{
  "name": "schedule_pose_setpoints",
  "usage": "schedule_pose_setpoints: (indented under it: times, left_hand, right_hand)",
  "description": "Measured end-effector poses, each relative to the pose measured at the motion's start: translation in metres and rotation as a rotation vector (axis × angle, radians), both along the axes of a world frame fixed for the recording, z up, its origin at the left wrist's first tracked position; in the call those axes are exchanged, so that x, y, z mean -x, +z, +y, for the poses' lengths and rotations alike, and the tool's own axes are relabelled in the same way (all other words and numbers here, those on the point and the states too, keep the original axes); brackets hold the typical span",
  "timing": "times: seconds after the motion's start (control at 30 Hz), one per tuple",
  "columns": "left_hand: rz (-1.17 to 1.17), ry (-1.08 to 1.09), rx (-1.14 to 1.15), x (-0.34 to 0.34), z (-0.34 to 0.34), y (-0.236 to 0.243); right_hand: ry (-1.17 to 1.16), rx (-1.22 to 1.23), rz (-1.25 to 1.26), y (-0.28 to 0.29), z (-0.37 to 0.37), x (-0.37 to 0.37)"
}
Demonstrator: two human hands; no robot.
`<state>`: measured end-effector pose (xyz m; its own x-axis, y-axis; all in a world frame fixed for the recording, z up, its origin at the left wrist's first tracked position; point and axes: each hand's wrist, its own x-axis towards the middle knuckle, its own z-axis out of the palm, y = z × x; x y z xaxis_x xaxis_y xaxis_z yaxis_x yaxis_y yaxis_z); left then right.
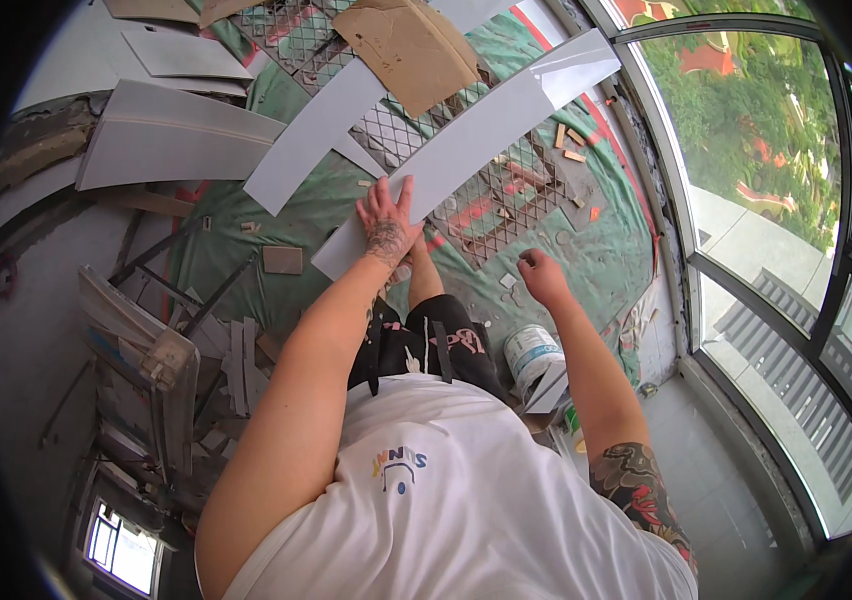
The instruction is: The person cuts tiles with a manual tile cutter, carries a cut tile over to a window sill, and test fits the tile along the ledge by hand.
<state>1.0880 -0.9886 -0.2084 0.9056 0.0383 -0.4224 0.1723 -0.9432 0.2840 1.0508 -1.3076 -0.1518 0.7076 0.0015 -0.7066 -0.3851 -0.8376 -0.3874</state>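
A person's left hand [386,225] lies flat, fingers spread, pressing the near end of a long pale grey rectangular tile strip [476,140]; nothing is grasped. The strip's long axis runs away from this grip, up and to the right. Beneath it lies diamond wire mesh [506,195] on green sheeting [596,250]. The right hand [543,275] hovers loosely curled to the right, apparently empty; a white plastic bucket [531,355] sits nearer the body.

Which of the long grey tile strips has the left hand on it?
The rightmost strip, running up toward the window. The left hand presses flat on its near end; the other strip lies untouched further left.
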Motion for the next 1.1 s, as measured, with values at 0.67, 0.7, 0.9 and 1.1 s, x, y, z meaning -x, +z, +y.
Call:
schedule_pose_setpoints:
  times: [0.67,0.7,0.9,1.1]
  left_hand:
    - [0.003,-0.049,0.067,0.004,0.018,-0.010]
    - [-0.077,-0.016,0.077,0.007,0.020,-0.016]
    - [-0.135,0.001,0.147,0.004,0.015,-0.019]
    - [-0.149,0.029,0.176,0.012,0.022,-0.028]
  right_hand:
    - [0.270,-0.237,-0.314,-0.013,0.140,-0.196]
    - [0.309,-0.224,-0.444,-0.021,0.147,-0.221]
    - [0.286,0.184,-0.745,-0.085,0.168,-0.337]
    - [0.307,0.380,-0.580,-0.113,0.197,-0.351]
